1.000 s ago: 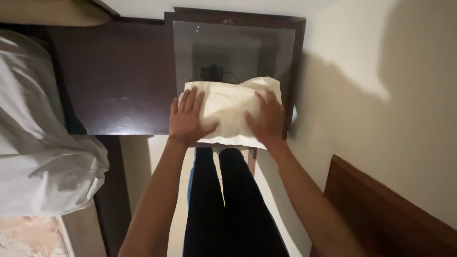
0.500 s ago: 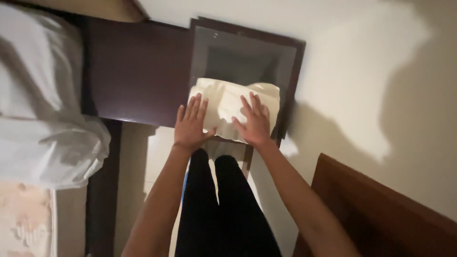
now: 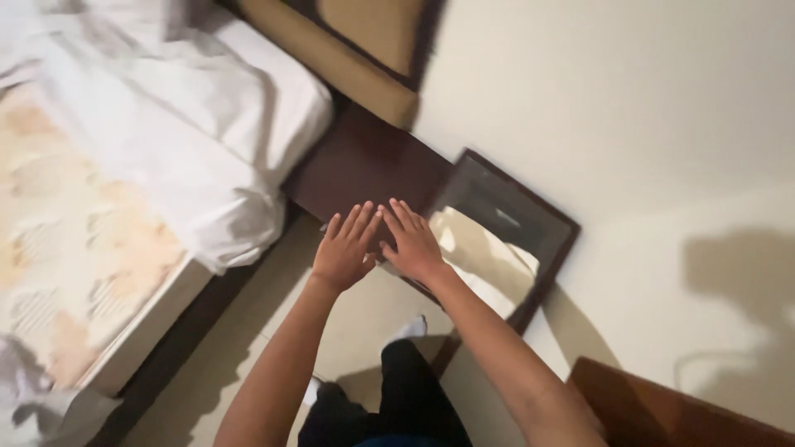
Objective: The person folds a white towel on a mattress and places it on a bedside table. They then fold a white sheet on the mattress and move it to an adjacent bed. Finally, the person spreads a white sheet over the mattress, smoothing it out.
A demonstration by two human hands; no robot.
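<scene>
Hands hover flat with fingers spread, left hand [image 3: 344, 248] and right hand [image 3: 414, 242] gripping nothing, just beside the cream pillow [image 3: 480, 257] lying on the glass-topped side table [image 3: 546, 219]; soft and light by the look, best grasped at its corners.

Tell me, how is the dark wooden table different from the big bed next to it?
The bedside table is dark brown with a bare, smooth top; the bed is pale, covered in rumpled white sheets and a faded patterned cover. The table is much smaller than the bed. Both hands, left hand and right hand, hover at the table's front edge, with fingers spread, while nothing touches the bed. Both stand side by side against the cream wall.
</scene>
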